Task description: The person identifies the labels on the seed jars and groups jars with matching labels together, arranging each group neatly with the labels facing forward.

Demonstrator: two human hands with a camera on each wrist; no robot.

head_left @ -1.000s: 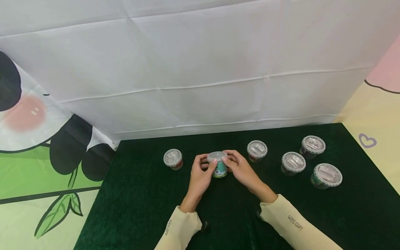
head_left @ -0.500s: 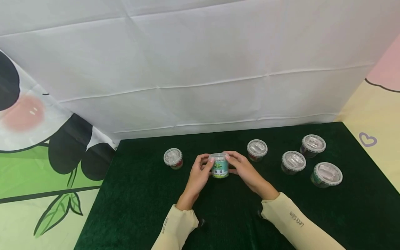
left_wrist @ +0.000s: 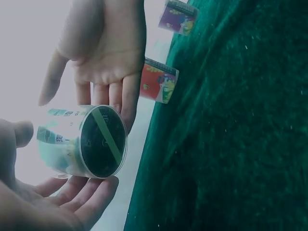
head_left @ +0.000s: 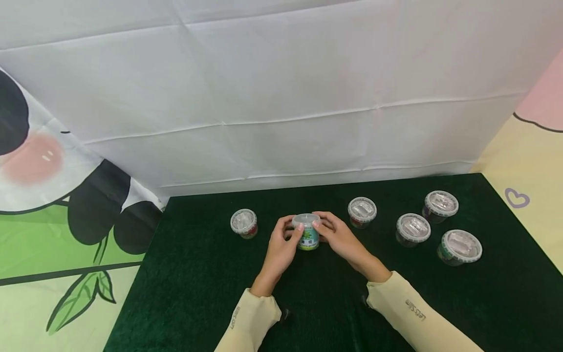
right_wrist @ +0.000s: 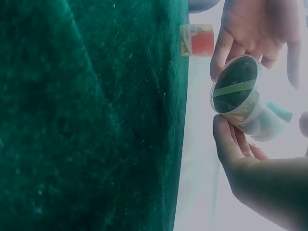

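Both hands grasp a small clear plastic cup with a teal-and-green printed label (head_left: 309, 236): the left hand (head_left: 280, 249) on one side, the right hand (head_left: 344, 240) on the other, thumbs in front and fingers curled round it. The cup is lifted over the dark green velvety surface (head_left: 206, 298), toward the middle of its far edge; the wrist views show its dark round base crossed by a pale green strip. A clear-lidded round tub with red sides (head_left: 244, 223) stands left of the hands, and a second red-sided tub (head_left: 362, 212) just right, nearer the far edge. Three wider clear-lidded round tubs (head_left: 413, 230) cluster toward the far right corner.
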